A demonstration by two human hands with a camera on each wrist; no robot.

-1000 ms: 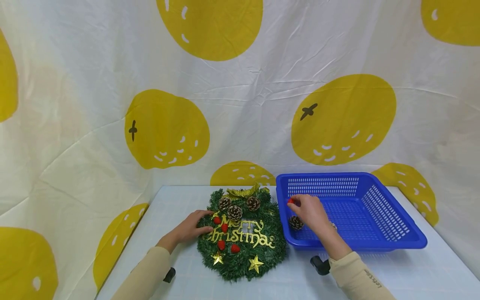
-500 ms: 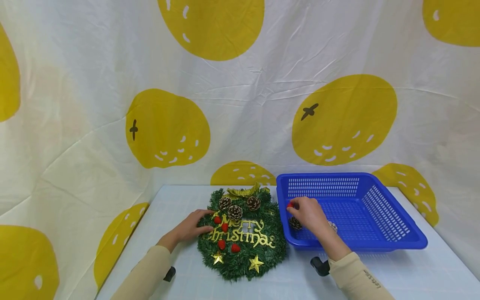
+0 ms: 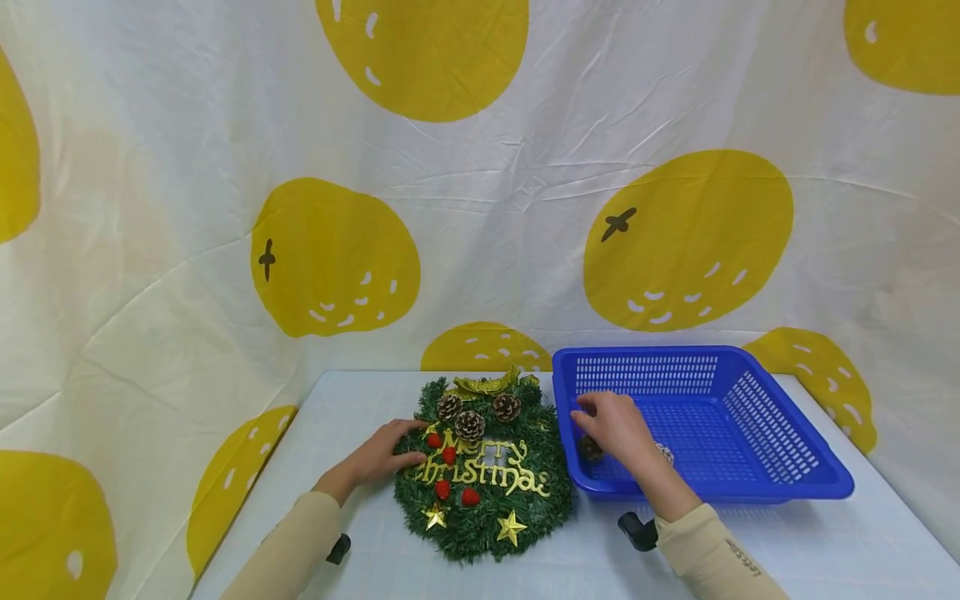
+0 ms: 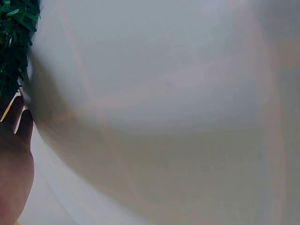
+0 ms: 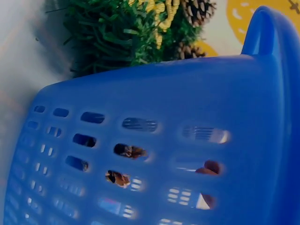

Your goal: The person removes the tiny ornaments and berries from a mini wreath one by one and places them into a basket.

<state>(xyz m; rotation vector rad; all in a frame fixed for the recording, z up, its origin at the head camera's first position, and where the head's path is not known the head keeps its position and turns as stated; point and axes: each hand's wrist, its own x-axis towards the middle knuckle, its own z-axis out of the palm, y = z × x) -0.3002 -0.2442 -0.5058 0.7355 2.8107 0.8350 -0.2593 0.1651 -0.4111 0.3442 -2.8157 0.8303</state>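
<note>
A green Christmas wreath point(image 3: 487, 533) lies on the table, bearing a gold "Merry Christmas" sign point(image 3: 480, 475), pine cones, red strawberries, gold stars and a gold bow. My left hand point(image 3: 382, 454) rests against its left edge, thumb and forefinger reaching onto the greenery. The left wrist view shows straight fingers point(image 4: 24, 124) just below the wreath point(image 4: 18, 42). To the right, my right hand point(image 3: 618, 425) is inside a blue basket point(image 3: 750, 492), near its left wall. Its fingertips point(image 5: 210, 167) show apart through the slots, with no red between them.
Partly hidden by my right hand, one pine cone point(image 3: 590, 448) lies in the basket's left part; another point(image 3: 665, 452) sits beyond my wrist. A white cloth with yellow fruit prints point(image 3: 480, 267) hangs behind the table. The basket's left rim stands close beside the wreath.
The small red strawberry pinched at my right fingertips has dropped from sight, and the fingers now show no red. My right hand has barely shifted; the left hand stays on the wreath.
</note>
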